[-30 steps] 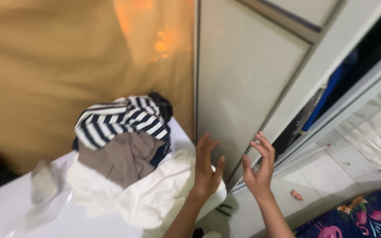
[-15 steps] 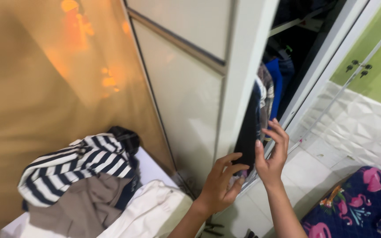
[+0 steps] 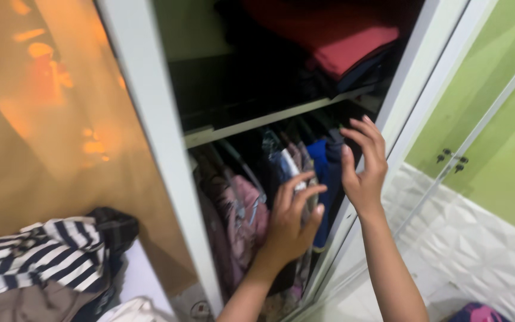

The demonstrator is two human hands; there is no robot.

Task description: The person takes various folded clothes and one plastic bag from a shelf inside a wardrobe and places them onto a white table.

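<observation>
- Both hands reach into the open wardrobe [image 3: 150,119], apart from each other and clamped on nothing.
- Left hand [image 3: 290,223] is spread, fingers loosely curved, laid against the hanging clothes [image 3: 251,209] low in the opening; whether the palm presses the cloth or only brushes it cannot be told.
- Right hand [image 3: 362,164] is higher and further right, fingers open and raised, just in front of the blue garment [image 3: 323,167] and near the right door frame [image 3: 415,89]; contact cannot be told.
- Room for moving is narrow: the white upright of the wardrobe bounds the opening on the left, the pale frame on the right, and the shelf edge [image 3: 269,119] runs across just above the hands.
- Under the shelf the garments hang packed side by side: a pink one at left, patterned and striped ones in the middle, blue ones at right.
- On the shelf lies a stack of folded clothes [image 3: 341,42], red and dark, in shadow.
- At near left a striped shirt [image 3: 37,262] tops a heap of clothes, with a grey piece and a white piece beside it, well apart from the hands.
- An amber curtain [image 3: 43,119] fills the far left; a green wall [image 3: 496,119] and white patterned floor [image 3: 478,250] lie to the right.
</observation>
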